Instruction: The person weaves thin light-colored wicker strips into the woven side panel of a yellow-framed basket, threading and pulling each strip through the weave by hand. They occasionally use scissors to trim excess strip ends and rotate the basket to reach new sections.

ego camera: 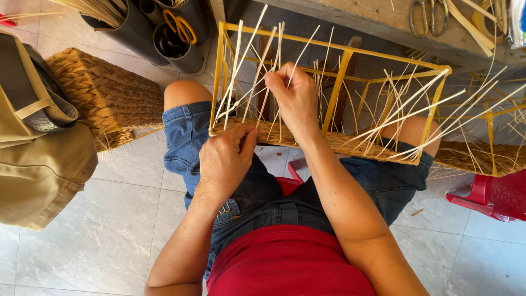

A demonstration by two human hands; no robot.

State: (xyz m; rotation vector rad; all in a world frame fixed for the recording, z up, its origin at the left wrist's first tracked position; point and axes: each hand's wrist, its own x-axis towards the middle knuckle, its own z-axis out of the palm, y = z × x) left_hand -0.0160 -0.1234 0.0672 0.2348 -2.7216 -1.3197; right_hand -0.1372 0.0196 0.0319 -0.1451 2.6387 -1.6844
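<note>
Nearest, left hand point(226, 159) pinching the woven rim of the basket frame point(334, 93) resting across the lap; right hand point(293, 96) at twelve o'clock, grip clamped on pale upright strands point(257, 71) — weaving mid-row. Next move likely calls for threading a strand between uprights. Finished woven basket point(104, 96) at ten o'clock; no labels visible.

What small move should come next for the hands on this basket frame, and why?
Probably the right hand draws its pinched strand down behind the next upright, since it grips loose strands above the woven band while the left hand steadies that edge.
</note>
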